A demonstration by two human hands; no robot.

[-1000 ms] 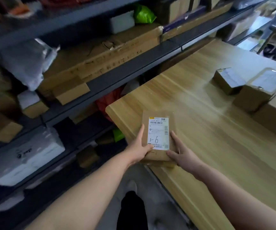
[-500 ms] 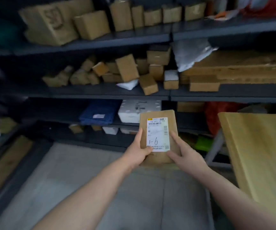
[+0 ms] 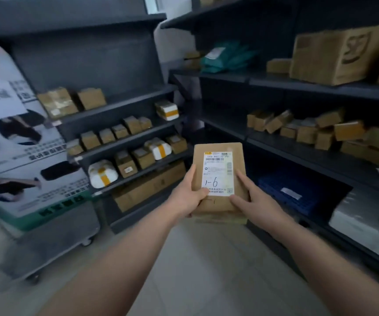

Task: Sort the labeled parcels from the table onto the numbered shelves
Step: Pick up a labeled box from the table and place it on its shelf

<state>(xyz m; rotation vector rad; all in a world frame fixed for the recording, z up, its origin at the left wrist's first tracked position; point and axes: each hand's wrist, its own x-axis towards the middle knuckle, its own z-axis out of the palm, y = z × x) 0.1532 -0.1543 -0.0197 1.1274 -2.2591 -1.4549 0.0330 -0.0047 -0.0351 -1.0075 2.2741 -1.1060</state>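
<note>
The flat brown cardboard parcel (image 3: 220, 179) with a white label (image 3: 217, 173) handwritten "1-6" is held up in the air over the pale floor (image 3: 202, 258), in front of dark metal shelves (image 3: 124, 106). The left hand (image 3: 187, 197) grasps its left edge; the right hand (image 3: 251, 201) grasps its right edge, thumbs on top.
</note>
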